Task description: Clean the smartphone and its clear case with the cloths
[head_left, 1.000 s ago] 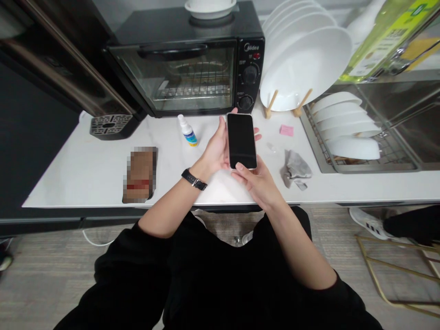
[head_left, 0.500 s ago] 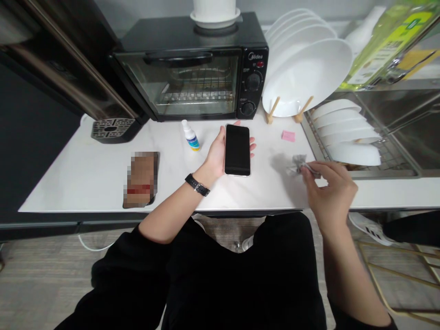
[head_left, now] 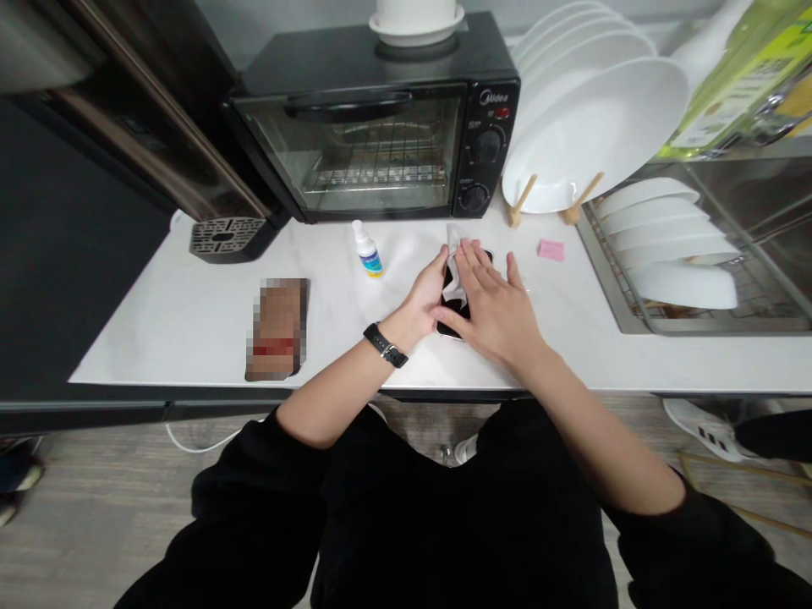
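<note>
A phone with a black screen (head_left: pixel 458 307) rests in my left hand (head_left: pixel 424 304), whose thumb lies along its left side; the fingers beneath are hidden. My right hand (head_left: pixel 498 309) is laid flat across the phone, with its fingers stretched out and its thumb apart. Under those fingers, a white wipe (head_left: pixel 453 292) is pressed against the screen, and part of it sticks out past the phone's top edge. Left of the hands, a small white spray bottle (head_left: pixel 369 252) with a blue and yellow label stands upright on the white counter (head_left: pixel 342 317).
A flat blurred-out item with a dark edge (head_left: pixel 277 330) lies at left. Behind stand a toaster oven (head_left: pixel 381 152), a machine with a drip tray (head_left: pixel 227 239) and racked white plates (head_left: pixel 596 135). A pink packet (head_left: pixel 551 249) lies near the sink (head_left: pixel 634 320), where bowls (head_left: pixel 685 283) sit.
My right hand has moved left with the wipe, from near the sink onto the phone, and now lies flat over it. My left hand still supports the phone. The view has shifted slightly.
</note>
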`<state>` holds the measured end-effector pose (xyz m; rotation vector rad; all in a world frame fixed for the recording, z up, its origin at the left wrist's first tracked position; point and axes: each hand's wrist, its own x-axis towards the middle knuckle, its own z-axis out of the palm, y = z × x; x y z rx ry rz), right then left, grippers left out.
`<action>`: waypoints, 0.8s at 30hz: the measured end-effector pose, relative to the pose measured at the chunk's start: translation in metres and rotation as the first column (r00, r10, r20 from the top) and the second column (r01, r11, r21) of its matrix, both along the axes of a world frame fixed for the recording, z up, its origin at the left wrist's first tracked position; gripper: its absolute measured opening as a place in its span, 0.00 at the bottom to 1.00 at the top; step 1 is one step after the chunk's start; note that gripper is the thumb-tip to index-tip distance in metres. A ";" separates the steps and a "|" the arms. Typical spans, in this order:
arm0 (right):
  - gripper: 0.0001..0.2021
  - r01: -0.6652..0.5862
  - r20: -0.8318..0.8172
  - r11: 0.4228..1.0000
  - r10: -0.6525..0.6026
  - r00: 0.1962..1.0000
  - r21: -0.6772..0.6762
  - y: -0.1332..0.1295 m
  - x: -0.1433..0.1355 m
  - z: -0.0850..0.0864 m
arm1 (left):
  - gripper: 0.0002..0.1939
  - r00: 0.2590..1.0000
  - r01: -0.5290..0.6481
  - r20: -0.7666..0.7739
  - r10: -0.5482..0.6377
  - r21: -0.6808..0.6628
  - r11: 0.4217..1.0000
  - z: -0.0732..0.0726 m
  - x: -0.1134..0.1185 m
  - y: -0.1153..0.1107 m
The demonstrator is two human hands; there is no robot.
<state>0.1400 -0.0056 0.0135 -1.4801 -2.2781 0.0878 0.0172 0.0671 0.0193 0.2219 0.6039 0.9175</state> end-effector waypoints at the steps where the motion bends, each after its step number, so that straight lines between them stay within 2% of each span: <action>1: 0.50 -0.039 0.015 0.999 0.038 0.999 0.007 -0.008 0.001 0.000 | 0.30 1.000 0.017 -0.021 -0.016 0.010 1.000 0.000 -0.002 0.000; 4: 0.53 -0.164 0.062 0.986 0.161 0.985 0.040 -0.035 0.005 -0.002 | 0.30 0.993 0.100 -0.069 -0.097 0.035 0.994 -0.001 -0.009 0.001; 6: 0.51 -0.148 0.074 0.988 0.144 0.987 0.051 -0.041 0.010 -0.005 | 0.29 0.992 0.116 -0.059 -0.114 0.025 0.993 -0.002 -0.011 0.003; 10: 0.53 0.005 0.040 1.000 -0.006 0.999 0.022 -0.012 0.015 -0.004 | 0.27 0.997 0.063 -0.048 -0.061 0.024 0.998 -0.002 -0.007 0.004; 12: 0.55 -0.018 0.033 1.000 0.018 0.999 0.008 -0.004 0.009 -0.004 | 0.27 0.997 0.060 -0.056 -0.057 0.042 0.997 -0.001 -0.006 0.003; 16: 0.57 -0.167 0.064 0.986 0.165 0.984 0.026 -0.031 -0.002 -0.007 | 0.28 0.987 0.098 -0.133 -0.087 0.073 0.993 0.000 -0.010 0.001; 19: 0.56 -0.169 0.100 0.985 0.165 0.981 0.025 -0.046 0.005 -0.009 | 0.29 0.985 0.100 -0.151 -0.085 0.091 0.991 0.002 -0.010 0.000; 24: 0.60 -0.008 0.078 1.000 0.009 0.997 -0.013 -0.006 0.014 -0.004 | 0.29 0.993 0.037 -0.113 -0.030 0.068 0.997 0.002 -0.001 0.000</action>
